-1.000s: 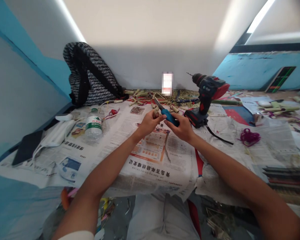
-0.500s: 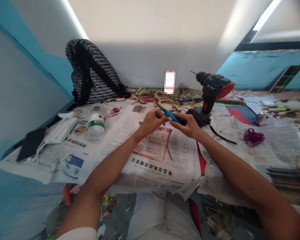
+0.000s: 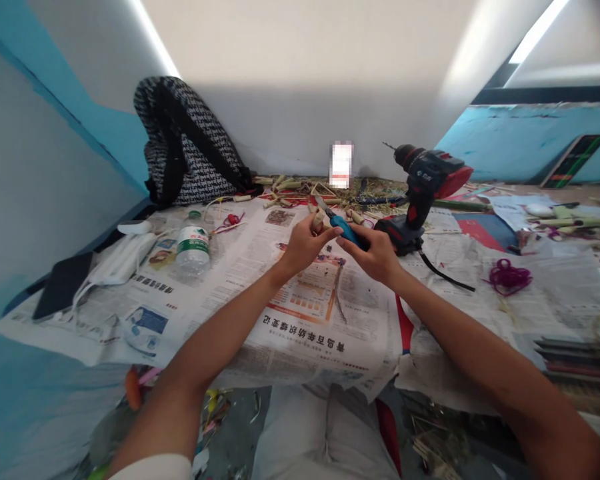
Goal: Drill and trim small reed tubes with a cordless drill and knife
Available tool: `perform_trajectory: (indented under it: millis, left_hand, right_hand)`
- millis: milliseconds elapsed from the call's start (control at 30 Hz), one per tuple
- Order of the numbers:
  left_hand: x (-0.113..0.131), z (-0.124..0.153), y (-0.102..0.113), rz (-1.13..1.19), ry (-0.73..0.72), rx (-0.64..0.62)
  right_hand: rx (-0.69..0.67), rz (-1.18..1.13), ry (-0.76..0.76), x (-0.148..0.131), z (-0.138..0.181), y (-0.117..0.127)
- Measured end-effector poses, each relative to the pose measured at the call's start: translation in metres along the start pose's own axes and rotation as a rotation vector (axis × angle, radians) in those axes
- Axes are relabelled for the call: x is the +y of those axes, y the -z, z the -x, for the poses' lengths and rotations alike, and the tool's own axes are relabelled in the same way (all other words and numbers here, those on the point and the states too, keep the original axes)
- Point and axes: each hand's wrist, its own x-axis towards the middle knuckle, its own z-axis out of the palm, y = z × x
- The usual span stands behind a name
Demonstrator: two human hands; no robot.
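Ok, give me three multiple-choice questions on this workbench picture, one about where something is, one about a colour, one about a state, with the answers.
1. Where does the water bottle stand?
A. left of the hands
B. right of the drill
C. on the floor

2. What colour is the handle of the knife in the right hand?
A. yellow
B. blue
C. white

3. How is the cordless drill placed?
A. held in the left hand
B. hanging on the wall
C. standing upright on the newspaper

Answers:
1. A, it stands on the paper left of the left hand.
2. B, blue shows between the fingers.
3. C, it rests on its battery base, untouched by either hand.
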Motion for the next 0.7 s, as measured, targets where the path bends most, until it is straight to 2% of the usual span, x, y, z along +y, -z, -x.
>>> perform_trajectory:
  millis: [200, 300, 567, 700]
  left_hand:
    - [-0.005, -0.006, 0.011, -0.021, -0.144, -0.045]
    - [-0.009, -0.008, 0.013, 0.028, -0.203, -0.071]
    - [-0.019, -0.009, 0.011, 0.106, -0.344, -0.009]
    - [-0.019, -0.006, 0.011, 0.045, -0.394, 0.040]
  right_hand:
    - [-0.177, -0.334, -0.037, -0.008, 0.002, 0.002]
    - [-0.203, -0.412, -0.047, -0.010, 0.004, 0.003]
    - [-0.191, -0.334, 0.021, -0.014, 0.005, 0.005]
    - [-0.181, -0.287, 0.035, -0.011, 0.005, 0.005]
